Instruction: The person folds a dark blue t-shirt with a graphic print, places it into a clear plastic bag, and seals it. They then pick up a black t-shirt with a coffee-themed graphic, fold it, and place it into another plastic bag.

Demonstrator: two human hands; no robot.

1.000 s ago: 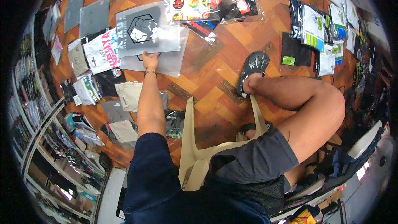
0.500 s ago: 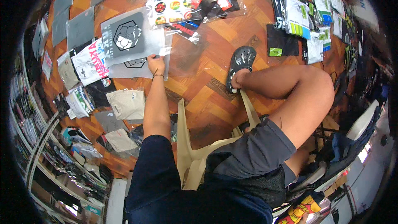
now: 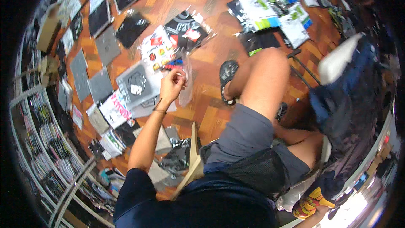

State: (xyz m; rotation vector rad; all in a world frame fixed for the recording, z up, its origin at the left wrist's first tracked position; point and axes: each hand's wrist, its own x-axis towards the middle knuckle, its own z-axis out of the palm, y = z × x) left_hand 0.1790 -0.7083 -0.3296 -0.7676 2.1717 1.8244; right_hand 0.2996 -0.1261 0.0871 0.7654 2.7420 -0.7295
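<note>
My left hand (image 3: pixel 173 85) hovers over the floor with its fingers loosely curled and nothing visible in them. Below it lie a grey bagged shirt with a black hexagon print (image 3: pixel 134 84) and a clear plastic sleeve (image 3: pixel 185 90). Just beyond are a white bagged shirt with round colourful pictures (image 3: pixel 157 50) and a black bagged shirt with white print (image 3: pixel 184 26). At the lower right edge, my right hand (image 3: pixel 324 212) grips a dark folded piece with a yellow and red print (image 3: pixel 311 202); its fingers are partly hidden.
More bagged shirts (image 3: pixel 283 12) lie piled at the upper right. Grey packs (image 3: pixel 107 46) and a white shirt with pink lettering (image 3: pixel 116 109) spread along the left. Metal shelving (image 3: pixel 46 135) lines the left side. My leg and a beige plastic chair (image 3: pixel 193 152) are close by.
My left hand has let go of the edge of the grey bagged shirt and lifted, fingers curling. The view has turned rightward, and more of my right hand with the printed piece now shows.
</note>
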